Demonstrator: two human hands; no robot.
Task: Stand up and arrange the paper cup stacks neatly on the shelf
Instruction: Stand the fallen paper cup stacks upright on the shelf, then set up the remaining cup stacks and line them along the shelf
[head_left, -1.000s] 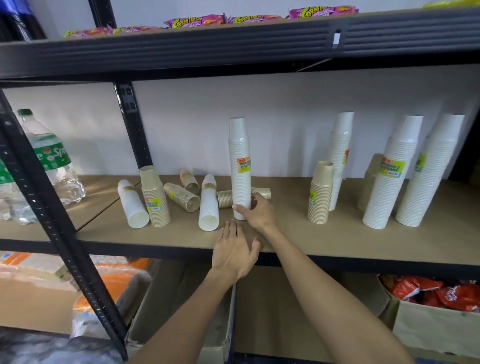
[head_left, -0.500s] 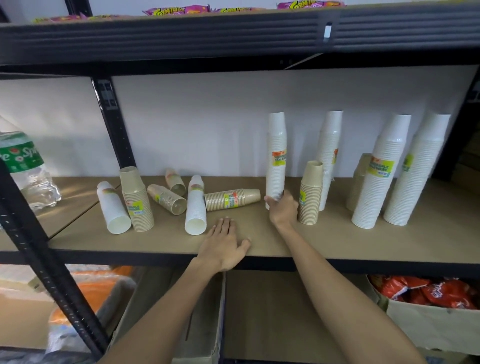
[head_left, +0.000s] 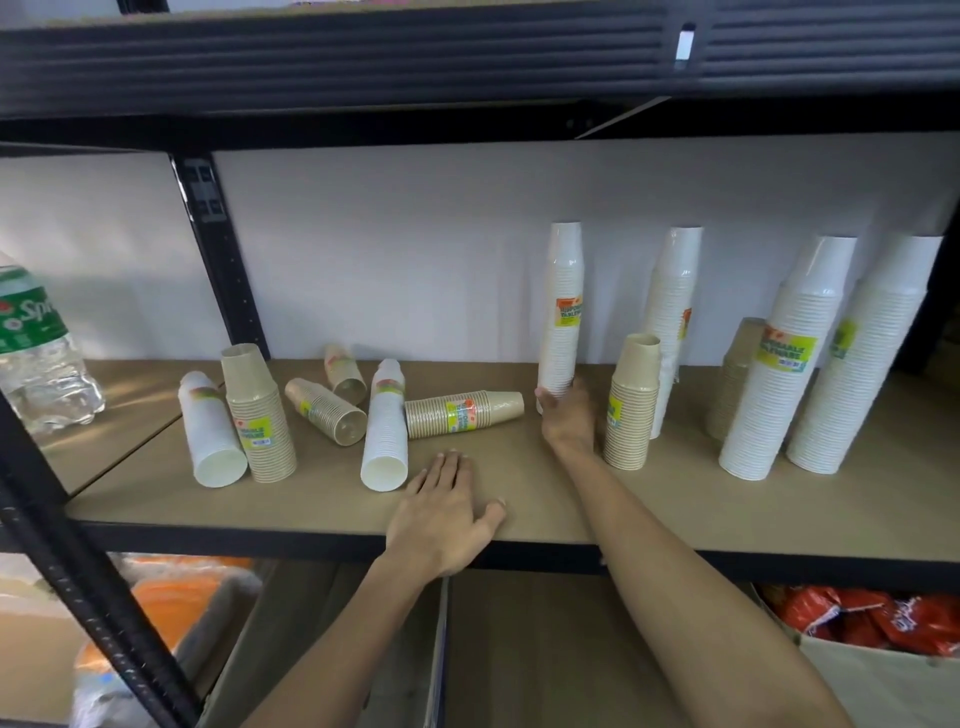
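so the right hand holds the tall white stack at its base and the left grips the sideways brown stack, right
No: the head view shows the left hand lying flat on the shelf, apart from the sideways brown stack. The right hand does hold the tall white stack at its base.

Matt wooden shelf (head_left: 675, 499), ribbed paper cup stacks (head_left: 561, 312).

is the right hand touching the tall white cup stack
Touching. The head view shows the right hand gripping the base of the upright tall white cup stack, thumb on one side and fingers on the other.
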